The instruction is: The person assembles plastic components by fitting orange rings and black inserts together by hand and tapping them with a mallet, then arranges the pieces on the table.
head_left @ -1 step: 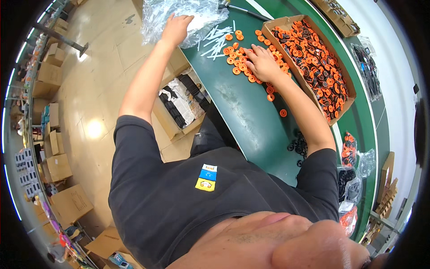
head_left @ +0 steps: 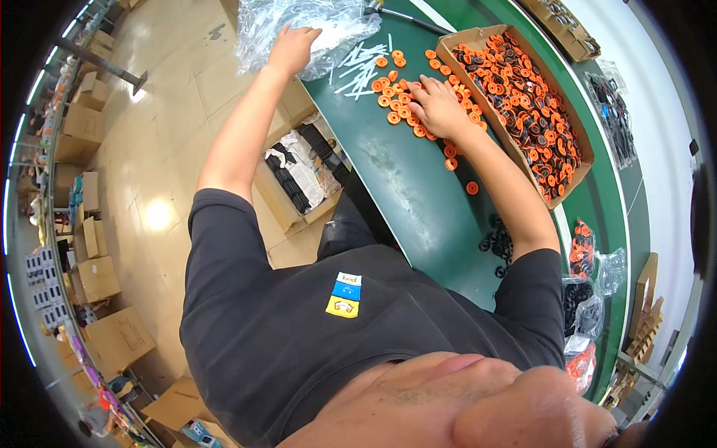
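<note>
My left hand (head_left: 293, 46) reaches far out and rests with spread fingers on a crumpled clear plastic bag (head_left: 321, 21) at the far end of the green table (head_left: 407, 201). Thin white sticks (head_left: 358, 71) lie loose just right of that hand. My right hand (head_left: 437, 104) lies palm down on a scatter of orange discs (head_left: 390, 95), fingers bent over them; whether it grips one is hidden. Beside it on the right stands a long cardboard box (head_left: 457, 39) full of orange and black discs.
A few black rings (head_left: 497, 243) lie by my right elbow. An open carton of black and white parts (head_left: 299, 175) sits on the floor under the table's edge. Cardboard boxes (head_left: 97, 276) line the floor at left. Bags of orange and black parts (head_left: 584, 257) hang at right.
</note>
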The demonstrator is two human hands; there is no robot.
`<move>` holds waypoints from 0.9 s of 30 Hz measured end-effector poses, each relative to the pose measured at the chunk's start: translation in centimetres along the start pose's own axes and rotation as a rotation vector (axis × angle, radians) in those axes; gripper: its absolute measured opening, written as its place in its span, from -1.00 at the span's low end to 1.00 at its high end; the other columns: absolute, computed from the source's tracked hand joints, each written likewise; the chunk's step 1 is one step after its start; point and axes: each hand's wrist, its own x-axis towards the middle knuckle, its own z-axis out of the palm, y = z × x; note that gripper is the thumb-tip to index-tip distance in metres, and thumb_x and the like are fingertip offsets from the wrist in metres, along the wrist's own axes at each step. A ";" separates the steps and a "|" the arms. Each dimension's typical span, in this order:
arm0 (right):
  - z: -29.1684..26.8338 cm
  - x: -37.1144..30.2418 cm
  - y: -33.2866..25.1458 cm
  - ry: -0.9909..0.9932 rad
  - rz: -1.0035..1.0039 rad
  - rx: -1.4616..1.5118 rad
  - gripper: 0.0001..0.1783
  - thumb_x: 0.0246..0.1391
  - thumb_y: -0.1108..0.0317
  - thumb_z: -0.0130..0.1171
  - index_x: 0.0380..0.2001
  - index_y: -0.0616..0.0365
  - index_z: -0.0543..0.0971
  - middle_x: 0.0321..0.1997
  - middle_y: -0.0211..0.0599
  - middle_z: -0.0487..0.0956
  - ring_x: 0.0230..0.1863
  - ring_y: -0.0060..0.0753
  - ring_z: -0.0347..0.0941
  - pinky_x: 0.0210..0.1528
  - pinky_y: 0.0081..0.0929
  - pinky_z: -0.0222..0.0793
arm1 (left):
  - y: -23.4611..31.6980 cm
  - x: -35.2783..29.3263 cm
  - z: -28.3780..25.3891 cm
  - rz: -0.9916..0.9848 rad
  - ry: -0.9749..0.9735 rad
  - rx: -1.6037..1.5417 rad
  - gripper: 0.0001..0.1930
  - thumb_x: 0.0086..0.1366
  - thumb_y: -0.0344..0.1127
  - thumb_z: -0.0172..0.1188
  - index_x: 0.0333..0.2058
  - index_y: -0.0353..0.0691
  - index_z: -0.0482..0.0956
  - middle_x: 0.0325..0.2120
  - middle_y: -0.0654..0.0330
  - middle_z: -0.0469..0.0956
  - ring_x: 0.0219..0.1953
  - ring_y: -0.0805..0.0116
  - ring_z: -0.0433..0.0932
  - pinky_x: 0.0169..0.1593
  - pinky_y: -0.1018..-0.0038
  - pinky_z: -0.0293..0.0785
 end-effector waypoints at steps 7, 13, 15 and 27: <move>-0.2 3.3 0.1 0.166 -0.052 0.103 -0.40 0.26 0.09 0.10 0.28 0.16 0.38 0.37 0.12 0.31 0.37 0.14 0.24 0.37 -0.01 0.15 | 8.5 -1.1 -2.4 0.080 0.217 -0.104 -0.58 0.11 -0.34 0.21 0.00 -0.23 0.57 -0.02 -0.06 0.54 0.07 -0.03 0.48 0.23 0.06 0.32; 2.7 7.5 2.3 -0.007 0.007 0.057 -0.30 0.26 0.10 0.06 0.38 0.16 0.22 0.48 0.14 0.15 0.46 0.16 0.11 0.43 -0.01 0.09 | 16.2 -0.2 1.2 0.118 0.081 -0.258 -0.55 0.28 -0.32 0.14 0.13 -0.36 0.45 0.14 -0.26 0.43 0.20 -0.20 0.40 0.28 0.08 0.29; 2.5 6.9 2.5 -0.047 0.016 0.063 -0.34 0.28 0.11 0.02 0.36 0.19 0.25 0.48 0.13 0.16 0.47 0.15 0.10 0.43 -0.02 0.09 | 17.4 0.0 2.1 0.099 0.039 -0.266 -0.51 0.31 -0.27 0.13 0.17 -0.36 0.41 0.17 -0.29 0.39 0.23 -0.21 0.37 0.31 0.08 0.27; -1.6 2.4 4.2 -0.039 -0.100 0.202 -0.55 0.20 0.32 0.08 0.14 0.24 0.49 0.31 0.15 0.37 0.32 0.12 0.31 0.37 -0.13 0.21 | 23.0 -2.3 1.1 0.060 -0.072 -0.690 -0.37 0.37 -0.13 0.12 0.27 -0.46 0.27 0.29 -0.24 0.26 0.34 -0.14 0.25 0.41 0.15 0.13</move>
